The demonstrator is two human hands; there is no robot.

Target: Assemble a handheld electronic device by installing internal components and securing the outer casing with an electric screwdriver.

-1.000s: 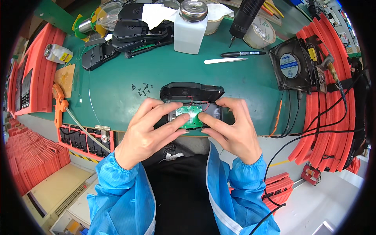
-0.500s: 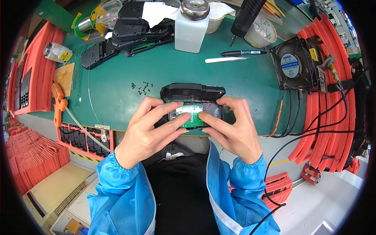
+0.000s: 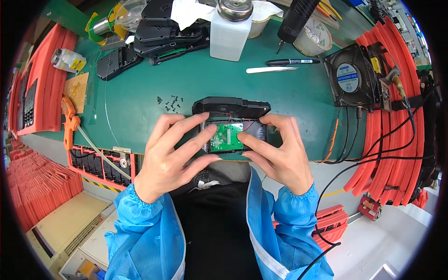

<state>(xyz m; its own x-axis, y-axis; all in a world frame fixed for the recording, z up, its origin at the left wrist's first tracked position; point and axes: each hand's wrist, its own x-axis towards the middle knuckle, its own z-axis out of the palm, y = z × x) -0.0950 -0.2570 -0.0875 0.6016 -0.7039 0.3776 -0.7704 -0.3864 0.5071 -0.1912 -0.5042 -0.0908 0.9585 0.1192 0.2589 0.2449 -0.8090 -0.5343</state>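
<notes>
Lower ctr of frame: blue sleeves (image 3: 144, 228) w/ elastic cuffs come up over a black top. L hand (image 3: 165, 151), just L of ctr: fingers spread, one tip at the L edge of the green PCB (image 3: 227, 140), another at the far L end of the housing; its lowest digit sticks out near the front edge, contact unclear. R hand (image 3: 282, 154), just R of ctr: fingers bent & apart, one tip on the R edge of the PCB, another at the far R corner of the housing, one by the front edge; can't tell if it's pinching.

PCB lies in the open black housing (image 3: 257, 133), mid-frame, nr the front edge of the green surface (image 3: 298, 95). Just behind, the other black shell half (image 3: 231, 107) stands tilted; thin red wires (image 3: 249, 125) run btw the two.

Ctr-L, a bit farther: loose black screws (image 3: 172, 103), scattered. Far L: orange glue gun (image 3: 70, 121). R side: black fan (image 3: 347, 77).

Farther, upper ctr-R: white tweezers (image 3: 270, 70), then black marker (image 3: 291, 62) just behind, roughly parallel. Upper ctr: white bottle w/ metal cap (image 3: 229, 37); L of it, piled black casings (image 3: 170, 42). Upper R of ctr: black screwdriver tool (image 3: 295, 23), tip down.
</notes>
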